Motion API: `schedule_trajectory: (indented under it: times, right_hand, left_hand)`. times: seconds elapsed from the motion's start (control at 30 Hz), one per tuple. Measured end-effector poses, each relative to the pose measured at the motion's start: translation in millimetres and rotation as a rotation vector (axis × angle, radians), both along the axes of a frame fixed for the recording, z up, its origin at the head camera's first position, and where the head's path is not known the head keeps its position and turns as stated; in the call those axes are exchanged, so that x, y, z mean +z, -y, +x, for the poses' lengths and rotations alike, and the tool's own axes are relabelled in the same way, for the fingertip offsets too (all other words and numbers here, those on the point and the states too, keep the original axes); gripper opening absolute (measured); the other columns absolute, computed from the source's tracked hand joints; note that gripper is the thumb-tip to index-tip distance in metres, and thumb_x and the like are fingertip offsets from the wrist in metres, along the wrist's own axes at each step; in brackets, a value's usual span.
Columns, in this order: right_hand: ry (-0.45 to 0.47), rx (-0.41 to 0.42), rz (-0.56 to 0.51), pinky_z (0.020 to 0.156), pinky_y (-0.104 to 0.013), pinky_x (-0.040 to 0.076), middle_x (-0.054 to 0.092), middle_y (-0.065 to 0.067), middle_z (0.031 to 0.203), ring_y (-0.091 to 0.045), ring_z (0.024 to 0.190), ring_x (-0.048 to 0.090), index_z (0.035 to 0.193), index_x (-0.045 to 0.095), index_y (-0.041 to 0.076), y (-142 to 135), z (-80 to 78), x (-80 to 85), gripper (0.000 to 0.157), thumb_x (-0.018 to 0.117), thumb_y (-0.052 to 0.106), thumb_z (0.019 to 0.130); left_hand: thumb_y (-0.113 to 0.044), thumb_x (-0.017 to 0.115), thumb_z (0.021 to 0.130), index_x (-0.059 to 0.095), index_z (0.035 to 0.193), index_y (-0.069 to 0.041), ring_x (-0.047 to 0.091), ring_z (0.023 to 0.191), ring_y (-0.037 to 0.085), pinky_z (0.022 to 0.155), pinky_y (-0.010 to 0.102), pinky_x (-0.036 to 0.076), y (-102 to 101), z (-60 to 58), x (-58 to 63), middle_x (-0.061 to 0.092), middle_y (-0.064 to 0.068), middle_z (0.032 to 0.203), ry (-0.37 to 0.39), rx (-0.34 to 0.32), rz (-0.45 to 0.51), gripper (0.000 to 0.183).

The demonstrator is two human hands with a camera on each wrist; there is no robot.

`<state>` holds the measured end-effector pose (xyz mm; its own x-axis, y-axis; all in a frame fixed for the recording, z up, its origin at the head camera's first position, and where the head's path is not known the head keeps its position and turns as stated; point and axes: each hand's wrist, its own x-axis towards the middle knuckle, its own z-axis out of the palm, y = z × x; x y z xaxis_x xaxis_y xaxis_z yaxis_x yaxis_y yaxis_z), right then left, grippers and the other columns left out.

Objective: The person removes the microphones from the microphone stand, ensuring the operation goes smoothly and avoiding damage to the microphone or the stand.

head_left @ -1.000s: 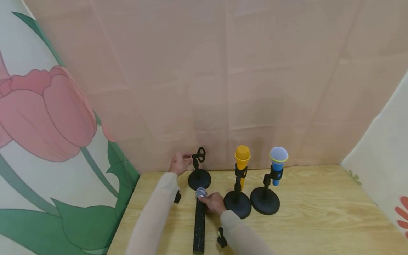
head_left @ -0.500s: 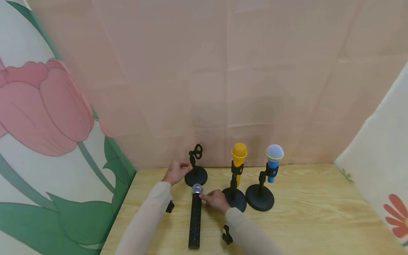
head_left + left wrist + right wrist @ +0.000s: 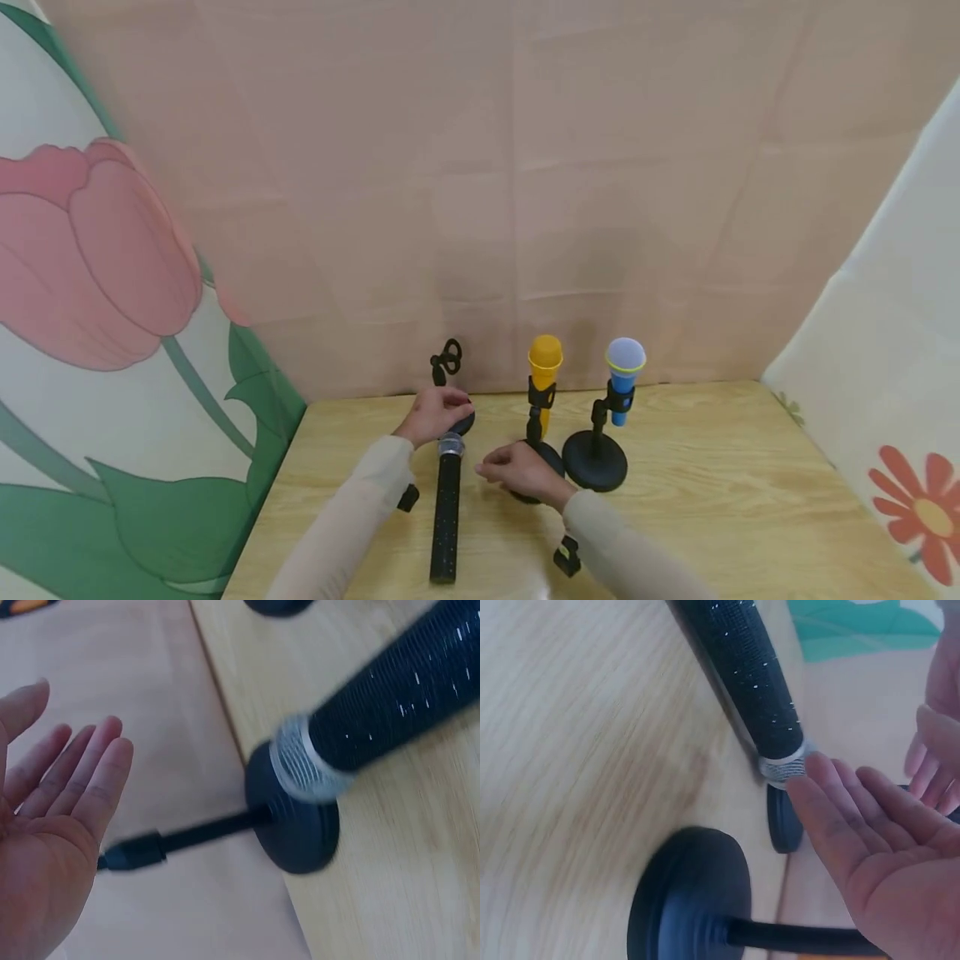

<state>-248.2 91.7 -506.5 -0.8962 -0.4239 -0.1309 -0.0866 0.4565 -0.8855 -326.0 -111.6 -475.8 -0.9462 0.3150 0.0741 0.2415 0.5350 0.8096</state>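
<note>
A black speckled microphone (image 3: 446, 525) with a silver head lies lengthwise on the table, its head towards the back. Behind its head stands a black desk microphone stand (image 3: 447, 358) with a bare clip. My left hand (image 3: 433, 414) hovers in front of that stand, partly hiding its stem and base; its fingers are loosely extended and hold nothing in the left wrist view. To the right of the microphone is my right hand (image 3: 525, 471), apart from it in the head view, with relaxed fingers and nothing in them. The right hand partly covers another stand's round base (image 3: 690, 900).
Right of centre, a yellow microphone (image 3: 545, 362) sits upright in a stand clip. Beside it a blue microphone (image 3: 624, 367) is held in another black stand (image 3: 595, 460). A pinkish cloth (image 3: 480, 208) hangs behind the wooden table (image 3: 705, 492).
My right hand has drawn back rightward from the black microphone's head, which it was touching. My left hand has moved from the stand's left side to in front of it. The head view has shifted slightly.
</note>
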Motion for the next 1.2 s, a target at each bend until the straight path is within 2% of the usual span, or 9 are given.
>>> schedule_trajectory:
  times: [0.07,0.1,0.27,0.4,0.5,0.63,0.77,1.07,1.2]
  right_hand:
    - [0.003,-0.054,0.096,0.072,-0.042,0.058,0.073,-0.01,0.097,-0.03,0.086,0.07,0.112,0.072,-0.003,5,-3.6,-7.3,0.033,0.065,0.026,0.098]
    - [-0.007,-0.056,0.108,0.069,-0.041,0.058,0.073,-0.008,0.096,-0.03,0.084,0.07,0.111,0.073,-0.003,1,-3.4,-9.3,0.031,0.066,0.024,0.098]
    - [0.036,0.026,0.034,0.077,-0.042,0.058,0.072,-0.009,0.106,-0.028,0.092,0.07,0.115,0.072,0.0,-37,-1.0,-3.3,0.042,0.067,0.037,0.096]
    - [0.029,0.005,0.041,0.084,-0.047,0.056,0.071,-0.013,0.114,-0.031,0.098,0.069,0.121,0.069,-0.001,-61,-0.5,7.2,0.046,0.066,0.039,0.097]
    - [-0.035,-0.02,0.08,0.087,-0.049,0.055,0.071,-0.012,0.114,-0.029,0.102,0.068,0.121,0.069,-0.001,-77,-0.6,14.7,0.046,0.066,0.038,0.097]
    - [-0.133,-0.035,0.097,0.09,-0.051,0.053,0.072,-0.011,0.112,-0.029,0.104,0.067,0.12,0.069,-0.002,-93,-2.1,23.7,0.043,0.066,0.034,0.098]
    - [-0.196,-0.044,0.084,0.091,-0.051,0.053,0.071,-0.016,0.113,-0.032,0.105,0.067,0.119,0.068,-0.004,-103,-4.7,32.4,0.04,0.066,0.029,0.098]
    - [-0.252,-0.096,0.097,0.091,-0.049,0.053,0.072,-0.015,0.111,-0.031,0.104,0.068,0.12,0.069,-0.003,-112,-9.3,44.6,0.035,0.068,0.023,0.097]
    - [-0.263,-0.116,0.091,0.091,-0.049,0.054,0.071,-0.017,0.115,-0.032,0.106,0.068,0.121,0.068,-0.004,-118,-10.5,46.6,0.037,0.068,0.024,0.097]
  left_hand:
    - [-0.021,0.072,0.094,0.073,0.113,-0.004,0.068,0.094,0.021,0.08,0.035,0.057,-7,3.6,2.5,0.072,0.007,0.105,0.002,-0.025,-0.009,0.025]
    - [-0.024,0.072,0.094,0.073,0.113,-0.006,0.068,0.094,0.02,0.08,0.035,0.057,-11,5.5,3.5,0.072,0.006,0.105,0.003,-0.031,-0.018,0.025]
    - [-0.029,0.073,0.094,0.074,0.115,-0.009,0.067,0.096,0.017,0.081,0.033,0.056,-29,14.8,8.5,0.072,0.003,0.107,0.015,-0.073,-0.02,0.029]
    - [-0.028,0.074,0.093,0.074,0.114,-0.008,0.068,0.094,0.016,0.081,0.032,0.057,-42,18.5,12.2,0.073,0.004,0.107,0.004,-0.098,0.008,0.029]
    - [-0.026,0.075,0.092,0.074,0.114,-0.008,0.069,0.093,0.015,0.08,0.03,0.057,-52,20.4,14.5,0.073,0.005,0.106,-0.009,-0.105,0.027,0.028]
    - [-0.024,0.078,0.089,0.074,0.112,-0.006,0.069,0.091,0.015,0.077,0.029,0.057,-66,22.1,15.7,0.074,0.007,0.104,-0.02,-0.101,0.07,0.029]
    - [-0.023,0.081,0.086,0.074,0.109,-0.003,0.07,0.087,0.014,0.075,0.028,0.057,-78,21.3,13.8,0.074,0.007,0.101,-0.031,-0.094,0.104,0.031]
    - [-0.019,0.085,0.082,0.076,0.102,-0.004,0.07,0.085,0.016,0.074,0.027,0.058,-94,25.1,17.3,0.073,0.001,0.094,-0.034,-0.059,0.138,0.027]
    - [-0.019,0.086,0.08,0.076,0.099,-0.005,0.068,0.081,0.012,0.072,0.024,0.057,-99,26.5,17.1,0.073,0.0,0.091,-0.052,-0.037,0.124,0.026]
